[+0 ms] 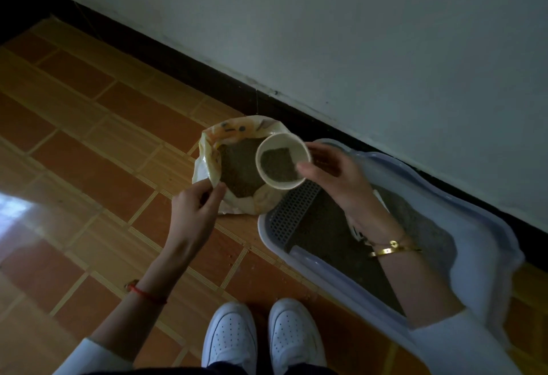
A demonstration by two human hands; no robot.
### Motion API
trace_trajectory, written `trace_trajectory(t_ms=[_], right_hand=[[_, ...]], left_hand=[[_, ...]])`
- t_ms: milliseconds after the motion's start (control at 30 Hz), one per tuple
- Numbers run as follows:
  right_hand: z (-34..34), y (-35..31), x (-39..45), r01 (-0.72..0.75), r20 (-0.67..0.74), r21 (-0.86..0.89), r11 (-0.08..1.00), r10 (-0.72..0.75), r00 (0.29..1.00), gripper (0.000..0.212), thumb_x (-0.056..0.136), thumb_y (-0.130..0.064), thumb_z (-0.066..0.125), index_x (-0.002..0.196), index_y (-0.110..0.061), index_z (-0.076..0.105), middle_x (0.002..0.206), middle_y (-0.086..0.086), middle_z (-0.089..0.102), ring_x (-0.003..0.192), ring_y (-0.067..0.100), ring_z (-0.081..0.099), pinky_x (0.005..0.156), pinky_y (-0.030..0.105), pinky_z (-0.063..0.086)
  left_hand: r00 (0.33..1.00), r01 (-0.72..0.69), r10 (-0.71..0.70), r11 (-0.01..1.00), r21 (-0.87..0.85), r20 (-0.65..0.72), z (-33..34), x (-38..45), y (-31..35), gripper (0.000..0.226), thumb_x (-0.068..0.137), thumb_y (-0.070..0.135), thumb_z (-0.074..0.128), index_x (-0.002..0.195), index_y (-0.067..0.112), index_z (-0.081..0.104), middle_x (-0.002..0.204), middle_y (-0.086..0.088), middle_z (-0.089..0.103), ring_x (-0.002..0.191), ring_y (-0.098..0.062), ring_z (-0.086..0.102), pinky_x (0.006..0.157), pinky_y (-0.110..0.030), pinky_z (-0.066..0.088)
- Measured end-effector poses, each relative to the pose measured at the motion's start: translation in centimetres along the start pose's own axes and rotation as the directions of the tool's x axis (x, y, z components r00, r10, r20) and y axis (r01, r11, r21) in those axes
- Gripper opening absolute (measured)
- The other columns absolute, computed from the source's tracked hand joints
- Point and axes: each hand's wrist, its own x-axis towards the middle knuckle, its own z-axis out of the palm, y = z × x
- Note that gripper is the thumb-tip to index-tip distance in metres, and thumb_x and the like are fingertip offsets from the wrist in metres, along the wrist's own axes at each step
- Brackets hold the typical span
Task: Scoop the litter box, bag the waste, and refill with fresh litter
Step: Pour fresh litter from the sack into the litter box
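Observation:
An open yellow-and-white litter bag (pixel 207 164) stands on the floor, showing dark granules inside. My left hand (pixel 194 210) pinches its near edge. My right hand (pixel 332 174) grips a white paper cup (pixel 281 161) partly filled with granules, held over the bag's right side. To the right lies the pale blue litter box (pixel 480 226), with a perforated grid (pixel 292 208) at its near-left end and grey litter inside, partly hidden by my right forearm.
The box sits along a white wall with a dark baseboard (pixel 184 63). Orange floor tiles (pixel 89 152) stretch to the left. My two white shoes (pixel 261 336) stand just below the box's left corner. A few granules lie scattered on the floor.

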Motion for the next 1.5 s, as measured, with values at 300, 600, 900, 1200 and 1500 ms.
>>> trace_trajectory(t_ms=[300, 600, 900, 1200, 1500], right_hand=[[-5.4, 3.6, -3.0, -0.021, -0.239, -0.370, 0.929, -0.073, 0.968, 0.082, 0.062, -0.059, 0.077, 0.133, -0.032, 0.047, 0.133, -0.007, 0.050, 0.121, 0.009, 0.051, 0.095, 0.032, 0.052], [-6.5, 4.8, -2.9, -0.027, -0.293, -0.686, 0.727, -0.242, 0.925, 0.087, 0.067, -0.028, 0.085, 0.140, -0.018, 0.037, 0.144, 0.001, 0.030, 0.127, 0.012, 0.036, 0.092, 0.012, 0.035], [-8.4, 4.5, -3.8, 0.031, -0.090, -0.688, 0.725, -0.127, 0.988, 0.088, 0.066, -0.025, 0.086, 0.140, -0.020, 0.038, 0.140, -0.002, 0.033, 0.120, 0.006, 0.038, 0.095, 0.022, 0.044], [-7.3, 3.8, -4.2, 0.138, 0.002, -0.859, 0.494, -0.267, 0.964, 0.095, 0.066, -0.027, 0.085, 0.144, -0.018, 0.031, 0.148, -0.002, 0.024, 0.132, 0.011, 0.029, 0.105, 0.029, 0.035], [-5.8, 2.2, -2.7, 0.019, -0.229, -0.853, 0.521, -0.407, 0.884, 0.103, 0.064, -0.029, 0.086, 0.146, -0.012, 0.026, 0.147, 0.007, 0.028, 0.136, 0.022, 0.032, 0.113, 0.038, 0.033]], left_hand=[[1.000, -0.010, 0.010, 0.999, -0.036, -0.002, 0.4, -0.4, 0.1, 0.028, 0.099, 0.021, 0.048, 0.077, 0.012, 0.064, 0.055, -0.005, 0.048, 0.045, -0.013, 0.038, 0.041, -0.017, 0.029], [1.000, -0.017, 0.016, 1.000, -0.022, -0.018, 0.5, -0.4, 0.3, 0.032, 0.098, 0.018, 0.050, 0.074, 0.003, 0.063, 0.055, -0.013, 0.046, 0.047, -0.011, 0.037, 0.043, -0.017, 0.028], [0.999, -0.026, 0.025, 0.999, -0.042, -0.029, 0.6, -0.2, 0.3, 0.033, 0.098, 0.014, 0.051, 0.066, 0.013, 0.059, 0.052, -0.002, 0.043, 0.044, -0.008, 0.035, 0.042, -0.015, 0.026], [0.999, -0.030, 0.029, 0.999, -0.042, -0.034, 0.6, -0.2, 0.3, 0.034, 0.098, 0.016, 0.050, 0.065, 0.013, 0.058, 0.051, 0.003, 0.040, 0.042, -0.008, 0.035, 0.042, -0.014, 0.026], [0.999, -0.015, 0.012, 0.998, -0.055, -0.051, 0.5, -0.3, 0.5, 0.033, 0.097, 0.014, 0.051, 0.065, 0.011, 0.059, 0.048, 0.007, 0.039, 0.040, -0.008, 0.034, 0.042, -0.013, 0.025]])
